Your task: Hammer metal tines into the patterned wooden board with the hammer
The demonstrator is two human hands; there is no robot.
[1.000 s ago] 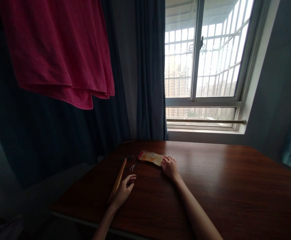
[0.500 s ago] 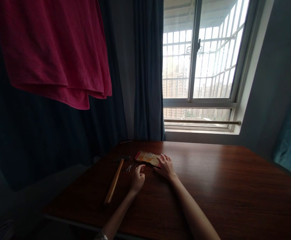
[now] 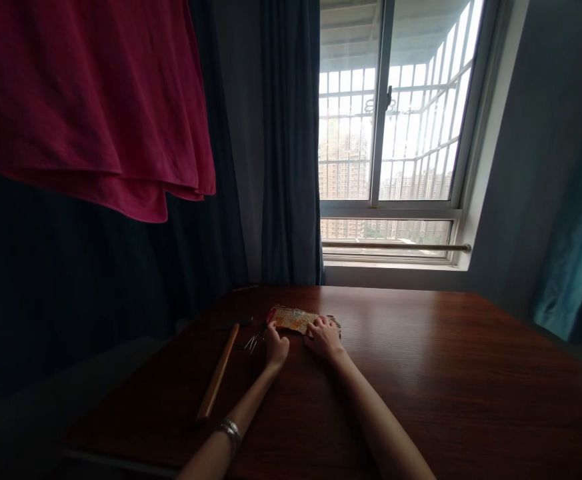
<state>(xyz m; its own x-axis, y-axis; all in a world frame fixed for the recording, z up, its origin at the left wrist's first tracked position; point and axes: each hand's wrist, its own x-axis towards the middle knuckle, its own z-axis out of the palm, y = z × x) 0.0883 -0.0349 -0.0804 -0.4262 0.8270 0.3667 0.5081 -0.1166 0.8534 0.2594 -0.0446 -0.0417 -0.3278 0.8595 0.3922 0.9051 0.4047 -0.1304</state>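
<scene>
A flat strip of what looks like cardboard [image 3: 293,320], with a yellow-orange speckled face, red ends and a ridged right edge, lies on the table. My right hand [image 3: 324,338] grips it toward its right end, fingers bent over the top and thumb by the near edge. At the left end, my left hand [image 3: 277,348] has its fingertips closed on the near corner; some of those fingers are hidden. Just left of that hand are several thin metal nails [image 3: 253,342]. Further left lies a hammer [image 3: 219,373] with a wooden handle toward me and a dark head.
The brown wooden table [image 3: 451,387] spreads to the right. A pink towel [image 3: 95,113] hangs at upper left before dark blue curtains [image 3: 291,147]. Behind the table is a barred window [image 3: 381,133]. A bracelet [image 3: 231,432] circles my left wrist.
My left hand has moved forward from beside the nails to the strip's left end. The right hand's fingers have bent down closer over the strip. The view has shifted slightly right.
</scene>
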